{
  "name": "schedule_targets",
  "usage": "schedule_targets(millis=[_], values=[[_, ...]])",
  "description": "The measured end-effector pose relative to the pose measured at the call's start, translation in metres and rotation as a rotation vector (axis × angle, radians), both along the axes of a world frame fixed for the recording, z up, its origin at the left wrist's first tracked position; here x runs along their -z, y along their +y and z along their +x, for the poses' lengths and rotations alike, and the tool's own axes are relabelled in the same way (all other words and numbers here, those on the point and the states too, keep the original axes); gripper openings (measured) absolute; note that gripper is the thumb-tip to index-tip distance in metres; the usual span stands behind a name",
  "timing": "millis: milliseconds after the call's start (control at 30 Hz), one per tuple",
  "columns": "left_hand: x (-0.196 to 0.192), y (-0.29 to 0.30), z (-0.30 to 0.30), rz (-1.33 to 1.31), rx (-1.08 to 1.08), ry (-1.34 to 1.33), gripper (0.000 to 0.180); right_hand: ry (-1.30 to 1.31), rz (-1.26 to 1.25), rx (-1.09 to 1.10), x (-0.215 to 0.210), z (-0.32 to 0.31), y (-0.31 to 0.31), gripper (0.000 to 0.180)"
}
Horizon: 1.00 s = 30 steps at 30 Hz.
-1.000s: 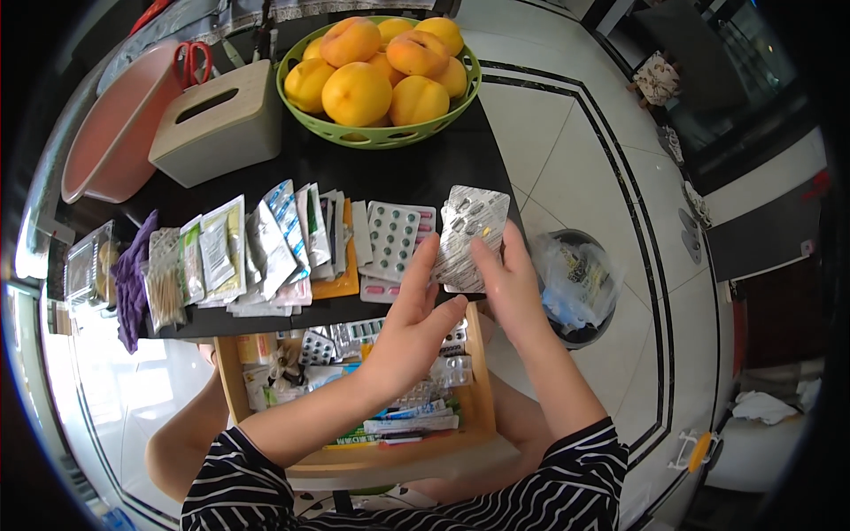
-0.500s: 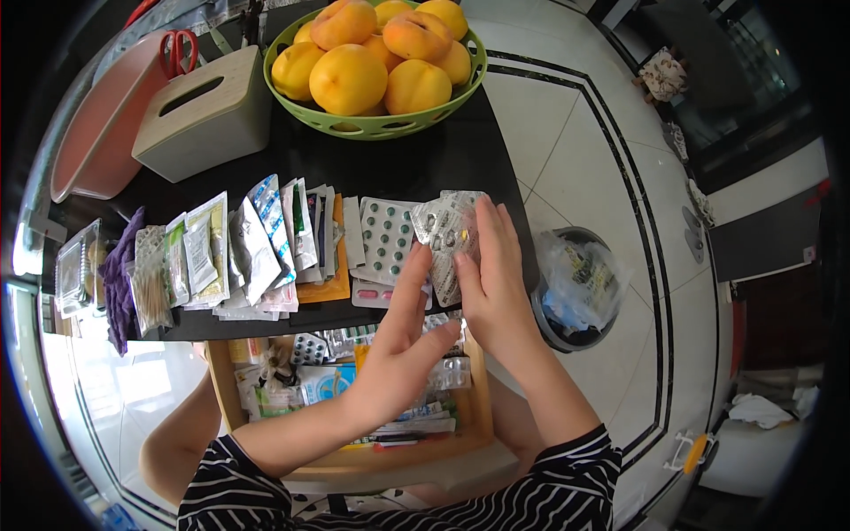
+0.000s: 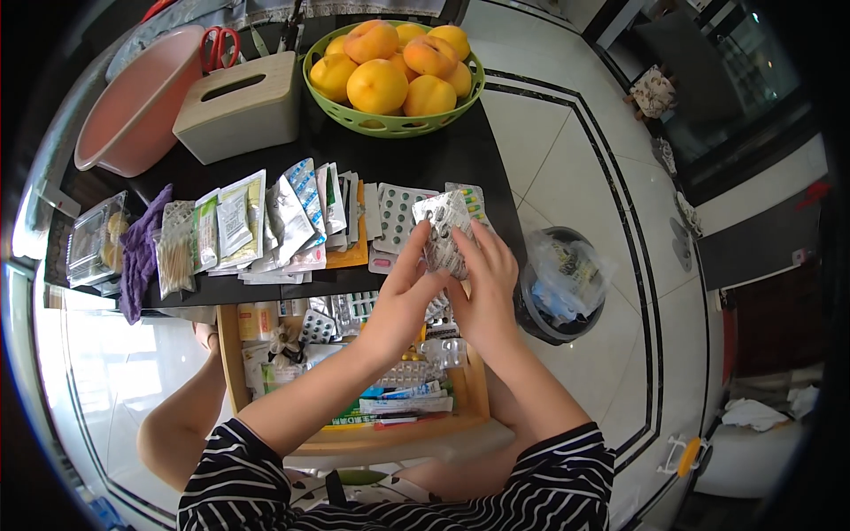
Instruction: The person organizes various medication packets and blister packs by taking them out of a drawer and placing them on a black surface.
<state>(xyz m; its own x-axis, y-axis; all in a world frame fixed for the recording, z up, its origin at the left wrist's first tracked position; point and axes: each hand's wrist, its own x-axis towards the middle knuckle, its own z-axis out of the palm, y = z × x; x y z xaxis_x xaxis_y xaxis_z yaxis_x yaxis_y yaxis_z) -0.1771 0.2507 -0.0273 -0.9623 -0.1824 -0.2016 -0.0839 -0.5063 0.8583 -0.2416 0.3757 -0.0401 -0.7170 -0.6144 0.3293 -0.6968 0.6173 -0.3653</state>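
Note:
Both hands hold silver foil blister packs (image 3: 445,232) above the table's front right edge. My left hand (image 3: 400,305) grips their left side with thumb and fingers. On the right side, my right hand (image 3: 485,288) has its fingers bent over the packs. Behind them lie a blister pack with dark green pills (image 3: 400,208) and another with yellow-green capsules (image 3: 471,202). A pack of pink pills (image 3: 381,263) shows partly below the green one. Under my forearms, an open wooden drawer (image 3: 232,372) holds several blister packs, tubes and sachets.
Leftward along the table stand sachets (image 3: 237,221), a bag of cotton swabs (image 3: 175,257), a purple cloth (image 3: 142,252) and a clear box (image 3: 99,243). Behind are a pink basin (image 3: 142,97), a tissue box (image 3: 239,111) and a green fruit bowl (image 3: 390,124). A lined bin (image 3: 567,292) stands right.
My hands have come together around the foil packs, now gripped by both. The capsule pack behind has come into sight. The whole view has shifted slightly, showing more of the drawer.

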Motion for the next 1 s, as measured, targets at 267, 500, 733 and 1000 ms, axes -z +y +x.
schedule_targets(millis=[267, 500, 733, 1000], values=[[-0.008, -0.011, 0.011, 0.01, -0.039, 0.222, 0.067, -0.504, -0.723, 0.034, -0.01, -0.006, -0.038, 0.039], [-0.007, -0.032, 0.009, -0.222, -0.099, 0.151, 0.063, -0.806, -0.8, 0.137, 0.003, -0.009, -0.062, 0.04], [-0.009, -0.034, 0.011, 0.019, -0.134, 0.128, 0.061, -0.712, -0.635, -0.013, -0.024, 0.012, -0.042, 0.034], [0.021, -0.024, 0.069, -0.168, 0.065, 0.117, 0.049, -1.0, -0.548, -0.104, 0.003, 0.049, 0.013, 0.023]])
